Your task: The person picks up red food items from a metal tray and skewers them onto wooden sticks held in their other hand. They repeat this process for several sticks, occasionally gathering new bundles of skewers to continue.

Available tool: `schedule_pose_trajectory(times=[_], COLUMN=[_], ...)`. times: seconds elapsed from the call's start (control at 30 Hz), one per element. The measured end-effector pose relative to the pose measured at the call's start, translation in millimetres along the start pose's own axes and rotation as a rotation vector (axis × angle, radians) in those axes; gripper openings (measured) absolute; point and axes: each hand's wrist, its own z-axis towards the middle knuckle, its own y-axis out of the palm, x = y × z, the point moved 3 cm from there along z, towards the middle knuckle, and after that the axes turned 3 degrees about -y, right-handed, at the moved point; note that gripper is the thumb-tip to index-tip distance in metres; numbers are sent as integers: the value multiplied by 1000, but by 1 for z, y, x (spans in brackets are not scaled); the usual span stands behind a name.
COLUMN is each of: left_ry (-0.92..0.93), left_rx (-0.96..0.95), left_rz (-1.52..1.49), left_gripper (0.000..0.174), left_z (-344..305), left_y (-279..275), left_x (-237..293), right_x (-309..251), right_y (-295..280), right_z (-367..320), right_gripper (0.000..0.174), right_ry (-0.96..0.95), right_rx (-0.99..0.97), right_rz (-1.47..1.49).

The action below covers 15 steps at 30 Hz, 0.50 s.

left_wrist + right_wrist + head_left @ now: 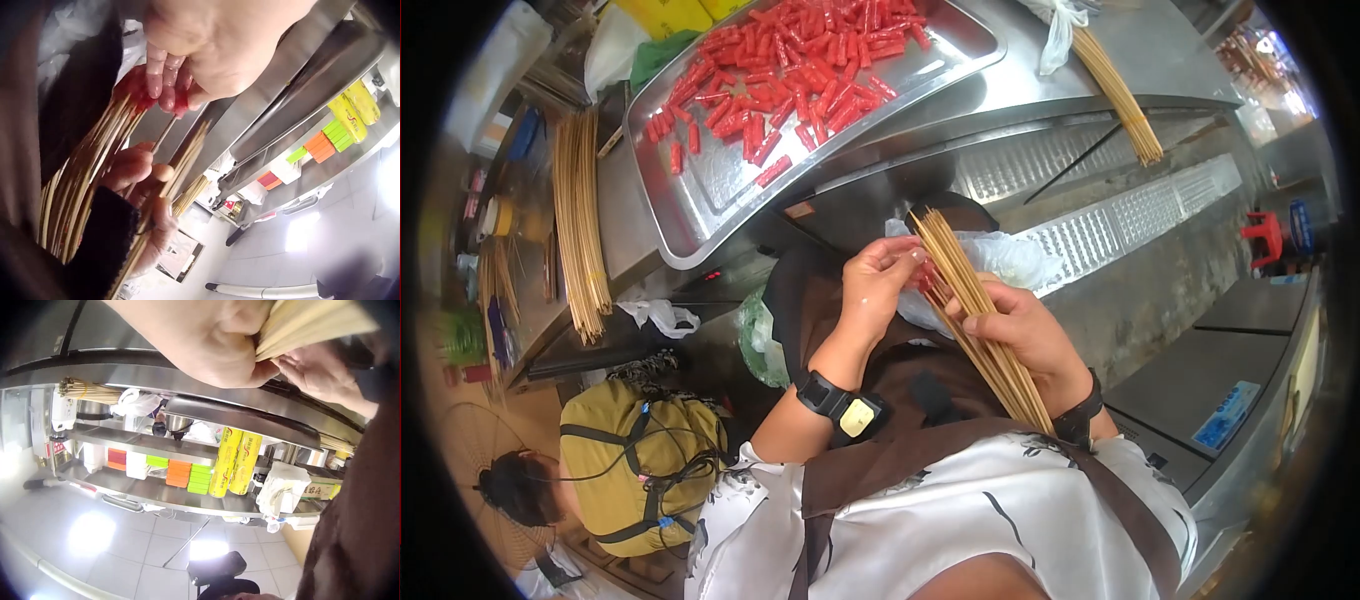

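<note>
My left hand (875, 285) is at the upper ends of the bamboo skewers, over my lap. In the left wrist view its wet fingertips pinch a short red food piece (180, 106) at the end of a single skewer (164, 134). My right hand (1028, 330) grips a thick bundle of bamboo skewers (962, 270), thumb across it. Beside that bundle, more skewers (81, 169) carry red pieces (132, 86) at their ends, partly hidden by the hands in the head view. White plastic (1015, 258) lies behind them.
A large metal tray (840, 145) heaped with short red pieces (785, 70) sits on the steel counter ahead. Bundles of bare skewers lie to the left (578, 220) and right (1115, 95). A person with a mustard-coloured backpack (615, 450) is at lower left. A red stool (1260, 238) stands far right.
</note>
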Motion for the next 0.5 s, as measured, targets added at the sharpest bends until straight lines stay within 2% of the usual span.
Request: schedule_pose_trajectory(times=[0.17,0.23,0.27,0.33,0.4,0.43,0.5], left_ry=[-35,-36,-39,-41,240,238,28], left_rx=[-7,-16,-27,-43,25,26,-126], left_rz=[178,219,259,280,432,431,6], left_gripper=[18,18,19,20,22,22,19], left_z=[11,11,13,13,11,10,-1], left_y=[3,5,5,5,7,9,24], left_x=[-3,-3,0,5,15,16,36], right_x=[-3,-4,-8,-9,-3,-2,0], right_y=[-7,-9,-7,-5,-10,-11,-11], right_z=[-2,-4,-3,-4,-1,-1,-1], right_gripper=[17,18,18,19,18,18,19], right_ry=[0,169,154,226,222,204,201], right_rx=[41,-4,-10,29,-4,2,5], right_rz=[-54,185,188,371,398,392,393])
